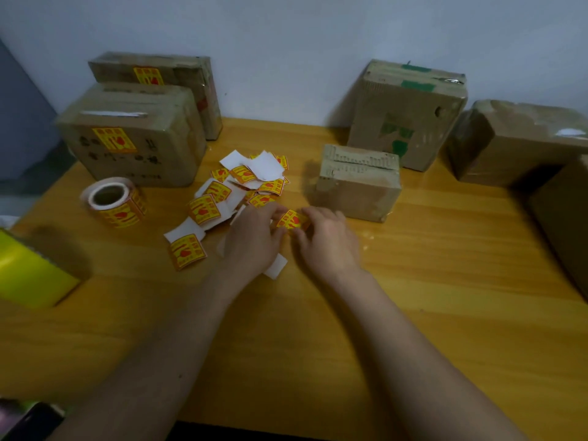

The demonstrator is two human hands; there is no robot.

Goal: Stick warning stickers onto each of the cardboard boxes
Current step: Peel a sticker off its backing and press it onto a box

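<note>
My left hand [254,240] and my right hand [324,237] meet over the table's middle and together pinch one yellow-and-red warning sticker [290,220]. A loose heap of cut stickers [241,186] and white backing papers lies just left of the hands. The sticker roll [114,202] stands further left. Two cardboard boxes at the back left, the front one [133,138] and the one behind it [165,74], each carry a sticker. A small box [359,183], a larger one [407,113] and a taped one [515,141] on the right show none.
A yellow-green object [28,268] sits at the left table edge. Another brown box [563,224] is at the far right edge. The wooden table [445,281] meets a pale wall behind the boxes.
</note>
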